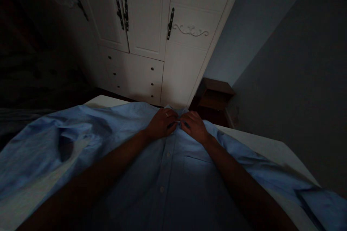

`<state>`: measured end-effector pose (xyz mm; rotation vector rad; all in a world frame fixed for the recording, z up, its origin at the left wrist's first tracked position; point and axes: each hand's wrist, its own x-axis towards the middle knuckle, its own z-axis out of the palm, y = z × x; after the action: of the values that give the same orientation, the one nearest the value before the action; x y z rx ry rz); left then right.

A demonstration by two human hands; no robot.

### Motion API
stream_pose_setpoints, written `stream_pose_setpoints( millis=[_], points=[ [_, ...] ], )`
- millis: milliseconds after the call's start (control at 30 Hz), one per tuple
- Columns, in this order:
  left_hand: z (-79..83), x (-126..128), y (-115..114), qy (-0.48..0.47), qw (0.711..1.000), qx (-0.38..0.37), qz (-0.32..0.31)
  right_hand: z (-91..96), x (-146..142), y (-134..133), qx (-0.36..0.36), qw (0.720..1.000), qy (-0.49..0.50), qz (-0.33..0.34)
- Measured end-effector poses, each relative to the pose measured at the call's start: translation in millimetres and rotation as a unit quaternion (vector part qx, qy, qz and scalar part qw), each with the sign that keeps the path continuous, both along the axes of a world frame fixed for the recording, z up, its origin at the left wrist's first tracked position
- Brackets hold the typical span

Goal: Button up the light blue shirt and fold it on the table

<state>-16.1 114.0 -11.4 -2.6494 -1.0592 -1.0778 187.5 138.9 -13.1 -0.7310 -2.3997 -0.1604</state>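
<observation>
White wardrobe [145, 36] stands at eleven o'clock from the hands. One blue button-up shirt [184, 180] lies spread on one white tabletop [262, 139], one sleeve [29, 158] at eight o'clock. Left-hand fingers pinch at the collar [184, 110]; two placket buttons [168, 154], at six, look fastened; the collar seems unfinished. Right-hand fingers pinch there too. One nightstand [217, 86]: two o'clock; second sleeve [271, 173]: four.

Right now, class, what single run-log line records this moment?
left hand: pinching blue shirt near collar | right hand: same, alongside | shirt: front up on white surface
</observation>
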Motion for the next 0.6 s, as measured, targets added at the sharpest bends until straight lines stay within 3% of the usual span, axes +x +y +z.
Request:
stream_pose_setpoints(
  millis=[200, 400, 600],
  points=[
    [-2.2, -3, 6, -0.057, 0.997, -0.059, 0.000, 0.4, -3, -2, -0.044, 0.999, 0.024, -0.009],
    [-5.5, -3, 11, -0.086, 0.993, -0.075, -0.017, -1.4, -5, -1, -0.111, 0.991, 0.066, 0.028],
    [-5.8, -3, 13, -0.165, 0.981, -0.100, 0.016, 5.6, -7, -12, -0.127, 0.981, 0.149, -0.005]
  ],
)
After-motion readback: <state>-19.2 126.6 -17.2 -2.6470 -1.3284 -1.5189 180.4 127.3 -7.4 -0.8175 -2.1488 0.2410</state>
